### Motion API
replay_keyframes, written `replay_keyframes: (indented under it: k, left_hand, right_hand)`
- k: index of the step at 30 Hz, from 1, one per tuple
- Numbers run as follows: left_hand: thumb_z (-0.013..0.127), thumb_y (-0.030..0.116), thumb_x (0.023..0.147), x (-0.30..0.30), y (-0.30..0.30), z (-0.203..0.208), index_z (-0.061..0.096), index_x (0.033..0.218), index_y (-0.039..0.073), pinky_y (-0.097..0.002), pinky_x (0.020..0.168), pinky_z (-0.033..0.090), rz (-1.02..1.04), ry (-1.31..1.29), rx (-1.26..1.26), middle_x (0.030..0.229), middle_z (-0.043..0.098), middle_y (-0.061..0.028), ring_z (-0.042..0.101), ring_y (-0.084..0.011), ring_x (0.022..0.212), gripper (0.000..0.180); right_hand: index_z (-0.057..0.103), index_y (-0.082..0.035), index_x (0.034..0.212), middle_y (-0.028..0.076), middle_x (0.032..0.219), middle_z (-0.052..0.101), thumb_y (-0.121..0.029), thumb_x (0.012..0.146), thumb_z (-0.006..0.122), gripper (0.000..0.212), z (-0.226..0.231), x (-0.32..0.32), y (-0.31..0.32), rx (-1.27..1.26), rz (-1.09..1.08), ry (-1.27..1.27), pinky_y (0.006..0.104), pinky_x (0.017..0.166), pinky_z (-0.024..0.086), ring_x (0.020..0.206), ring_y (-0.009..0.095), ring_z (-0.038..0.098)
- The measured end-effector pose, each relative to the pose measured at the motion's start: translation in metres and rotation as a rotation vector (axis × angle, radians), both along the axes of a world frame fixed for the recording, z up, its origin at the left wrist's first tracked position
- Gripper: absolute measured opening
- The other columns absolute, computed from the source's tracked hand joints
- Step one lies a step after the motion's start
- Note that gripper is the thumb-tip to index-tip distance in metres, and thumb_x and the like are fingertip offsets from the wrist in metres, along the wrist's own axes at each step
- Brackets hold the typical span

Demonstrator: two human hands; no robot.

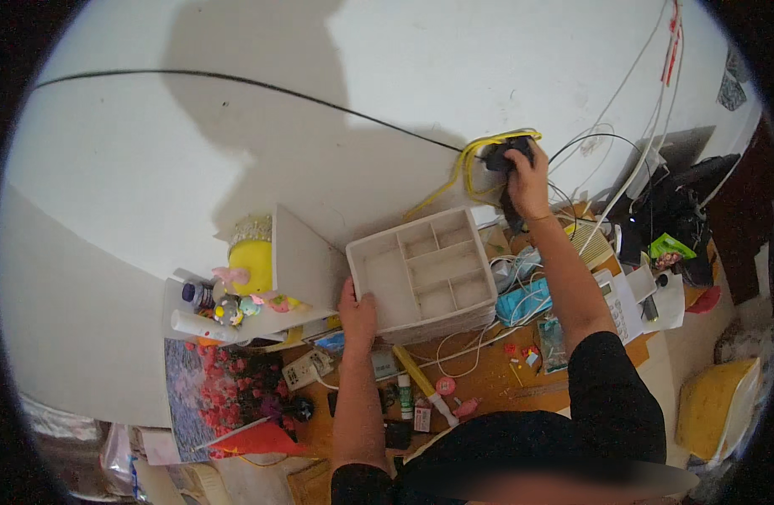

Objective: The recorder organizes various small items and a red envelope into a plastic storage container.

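"What is gripped by the left hand (pixel 358 320)?"
"The left edge of a pale compartment box (pixel 383 282) is gripped near its closest corner; the box is set just right of that hand."
"And by the right hand (pixel 528 181)?"
"A black object (pixel 499 156), its kind not clearly shown, is grasped beyond the box, against the wall. A yellow cable (pixel 498 137) is looped just beside those fingers."
"What is seen nearer the body?"
"A yellow-and-white stick (pixel 416 373) is laid to the right of the left forearm."
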State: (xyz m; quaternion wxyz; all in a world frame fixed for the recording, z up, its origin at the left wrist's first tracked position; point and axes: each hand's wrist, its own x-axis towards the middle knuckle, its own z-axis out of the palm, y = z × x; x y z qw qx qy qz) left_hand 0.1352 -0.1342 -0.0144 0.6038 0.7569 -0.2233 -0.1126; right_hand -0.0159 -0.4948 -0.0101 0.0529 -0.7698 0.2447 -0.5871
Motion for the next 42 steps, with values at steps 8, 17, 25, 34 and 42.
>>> replay_keyframes:
  k: [8, 17, 25, 34, 42]
  left_hand:
    - [0.055, 0.007, 0.078, 0.012, 0.013, -0.013, 0.055, 0.12, -0.002, -0.0319, 0.08, 0.048, -0.027, 0.347, -0.04, 0.103, 0.064, -0.0141, 0.06, -0.0202, 0.089, 0.043]
    - [0.054, 0.003, 0.076, 0.006, 0.005, 0.002, 0.059, 0.115, -0.002, -0.0317, 0.075, 0.048, -0.011, 0.401, -0.111, 0.1, 0.064, -0.0099, 0.06, -0.0179, 0.085, 0.04]
    - [0.052, -0.001, 0.074, -0.017, 0.026, 0.033, 0.062, 0.107, -0.003, -0.0267, 0.069, 0.048, 0.012, 0.434, -0.15, 0.094, 0.065, -0.0073, 0.06, -0.0154, 0.077, 0.035]
    - [0.051, -0.003, 0.074, -0.046, 0.039, 0.114, 0.06, 0.11, -0.003, -0.0293, 0.075, 0.05, -0.116, 0.409, -0.313, 0.097, 0.065, -0.0096, 0.062, -0.017, 0.083, 0.037]
    - [0.05, -0.004, 0.076, -0.089, 0.076, 0.119, 0.052, 0.127, 0.0, -0.0324, 0.086, 0.049, -0.201, 0.311, -0.191, 0.111, 0.063, -0.0099, 0.061, -0.0194, 0.097, 0.052]
  right_hand:
    - [0.06, -0.002, 0.105, 0.011, 0.099, 0.063, 0.008, 0.074, 0.053, 0.033, 0.053, -0.034, 0.034, 0.575, 0.353, -0.365, 0.0313, 0.081, 0.049, 0.091, 0.022, 0.06]
    - [0.059, -0.003, 0.112, 0.009, 0.098, 0.063, 0.001, 0.075, 0.056, 0.038, 0.001, -0.073, 0.094, 1.153, 0.648, 0.08, 0.0295, 0.08, 0.049, 0.088, 0.016, 0.06]
    - [0.054, -0.002, 0.117, 0.007, 0.094, 0.063, 0.001, 0.076, 0.054, 0.041, 0.01, -0.06, 0.137, 1.454, 0.732, -0.137, 0.0284, 0.07, 0.051, 0.077, 0.016, 0.061]
    - [0.05, 0.002, 0.125, 0.011, 0.107, 0.063, -0.001, 0.077, 0.051, 0.049, 0.094, -0.091, 0.135, 1.3, 0.804, -0.166, 0.0306, 0.078, 0.054, 0.087, 0.019, 0.064]
    - [0.046, 0.001, 0.13, 0.013, 0.113, 0.061, -0.004, 0.071, 0.05, 0.059, 0.116, -0.133, 0.172, 1.314, 0.678, -0.162, 0.0317, 0.081, 0.053, 0.096, 0.021, 0.062]
